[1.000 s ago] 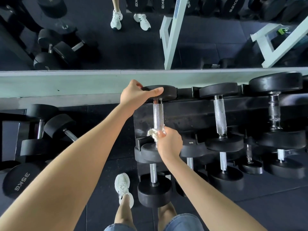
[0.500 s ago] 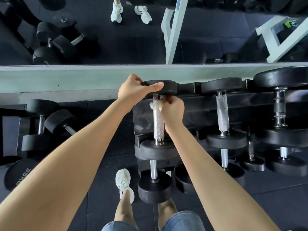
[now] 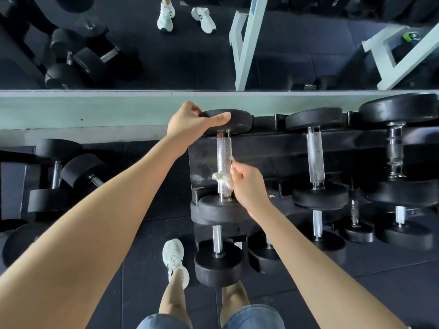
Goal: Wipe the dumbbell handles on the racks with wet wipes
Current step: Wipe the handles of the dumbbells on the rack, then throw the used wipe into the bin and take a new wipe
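a black rack (image 3: 261,150) of dumbbells runs across the view below a wall mirror (image 3: 166,55). both bare arms stretch forward and down to the leftmost dumbbell (image 3: 221,210) on the top tier. the left hand (image 3: 190,123) grips its far head, thumb laid along the edge, fingers curled behind. the right hand (image 3: 248,186), apart from the left and lower, pinches a crumpled white wet wipe (image 3: 222,179) against the lower part of the knurled steel handle (image 3: 224,153).

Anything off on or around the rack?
Minor only: one dumbbell at the far left lies diagonally, unlike its neighbours, and the rack panel beside the handle being wiped shows pale smudges.
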